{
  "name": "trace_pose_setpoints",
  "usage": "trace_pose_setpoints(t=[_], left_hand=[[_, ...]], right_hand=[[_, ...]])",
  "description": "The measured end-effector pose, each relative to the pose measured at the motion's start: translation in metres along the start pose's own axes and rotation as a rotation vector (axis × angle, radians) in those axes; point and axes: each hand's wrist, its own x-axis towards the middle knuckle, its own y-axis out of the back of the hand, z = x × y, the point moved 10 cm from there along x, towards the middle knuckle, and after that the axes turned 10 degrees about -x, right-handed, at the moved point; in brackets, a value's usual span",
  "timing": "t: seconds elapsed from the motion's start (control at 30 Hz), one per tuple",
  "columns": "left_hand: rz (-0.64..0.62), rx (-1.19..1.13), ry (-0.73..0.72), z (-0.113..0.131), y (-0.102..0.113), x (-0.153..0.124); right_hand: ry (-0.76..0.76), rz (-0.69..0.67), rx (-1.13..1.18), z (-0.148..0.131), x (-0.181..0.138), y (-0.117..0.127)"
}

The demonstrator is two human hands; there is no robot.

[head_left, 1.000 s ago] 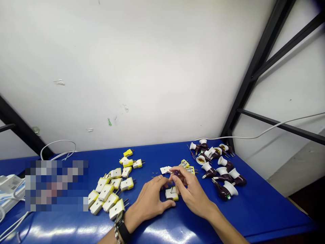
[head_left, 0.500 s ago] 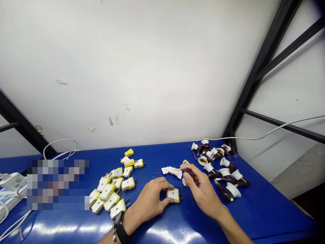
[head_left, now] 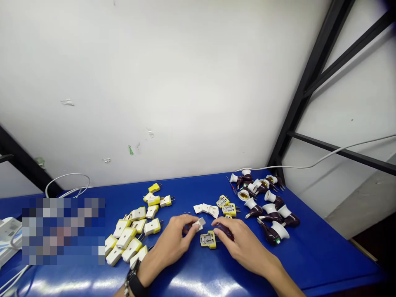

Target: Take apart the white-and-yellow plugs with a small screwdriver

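Note:
My left hand [head_left: 177, 238] pinches a small white plug cover [head_left: 200, 223] between thumb and fingers, lifted off the table. Just below and to its right lies an opened yellow plug [head_left: 208, 239], its inner cavity and metal parts facing up and its pins toward my right hand. My right hand [head_left: 239, 239] is closed around a screwdriver with a dark purple handle [head_left: 225, 232]; its shaft is hard to see. Behind the hands lie several loose white covers [head_left: 206, 209] in a row and opened yellow plugs [head_left: 229, 209]. Tiny screws [head_left: 187, 212] sit left of the covers.
White-and-yellow plugs [head_left: 126, 237] are heaped on the left. Several dark purple lamp holders [head_left: 272, 212] with white sockets crowd the right, beside another screwdriver [head_left: 233, 189]. White cables [head_left: 69, 189] lie at far left. A black frame [head_left: 297, 111] rises behind the blue table [head_left: 328, 251].
The white cover has come off the plug and is now in my left hand, exposing the plug's inside. My right hand has shifted lower, uncovering the opened plugs behind it.

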Motion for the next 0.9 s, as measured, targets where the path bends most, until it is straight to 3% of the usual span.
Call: trace_pose_setpoints(t=[0.17, 0.4, 0.57, 0.77, 0.9], left_hand=[[0.015, 0.113, 0.126, -0.031, 0.016, 0.005], [0.047, 0.101, 0.151, -0.038, 0.032, 0.013], [-0.01, 0.083, 0.234, -0.043, 0.035, 0.013], [0.022, 0.423, 0.187, -0.033, 0.04, 0.01], [0.041, 0.44, 0.103, -0.031, 0.041, 0.003]], right_hand=[[-0.011, -0.018, 0.018, -0.001, 0.0, 0.0], [0.026, -0.05, -0.018, 0.002, 0.001, -0.012], [0.021, -0.07, -0.029, 0.007, 0.001, -0.018], [0.008, -0.078, -0.001, 0.008, 0.003, -0.018], [0.006, -0.073, 0.01, 0.008, 0.002, -0.017]])
